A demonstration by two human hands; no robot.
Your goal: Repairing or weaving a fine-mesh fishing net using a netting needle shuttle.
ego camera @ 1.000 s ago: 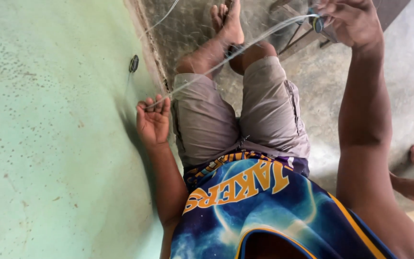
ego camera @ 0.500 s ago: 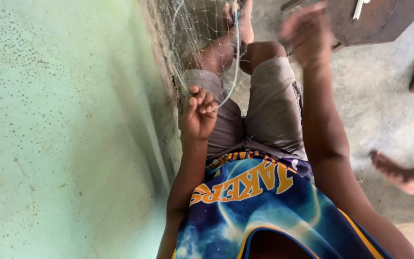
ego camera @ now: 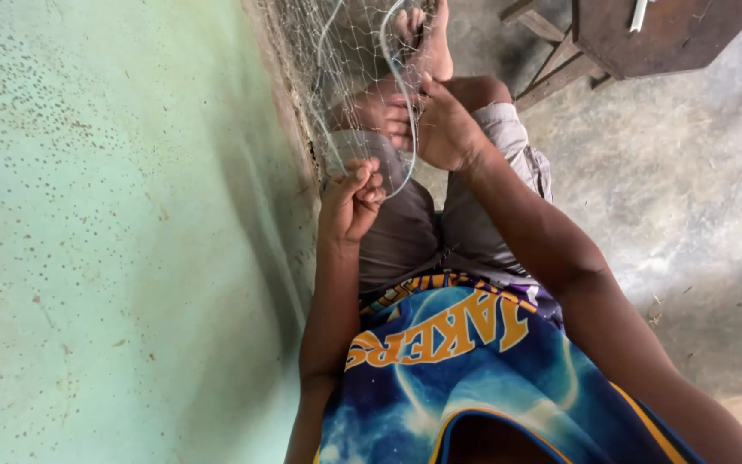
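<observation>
Pinching fishing net [ego camera: 349,94] mesh in my left hand [ego camera: 351,204], grip closed on it. My right hand [ego camera: 441,129] just above, fingers curled shut around the white line [ego camera: 407,137]. Net hangs beside green wall [ego camera: 105,232]; wooden stool [ego camera: 646,39] beyond.

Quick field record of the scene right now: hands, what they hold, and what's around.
left hand: closed on the net and cord
right hand: pinching the cord, above the left hand
net: thin mesh, hanging along the green wall
foot: bare, behind the mesh
wooden table: upper right, on the concrete floor
</observation>
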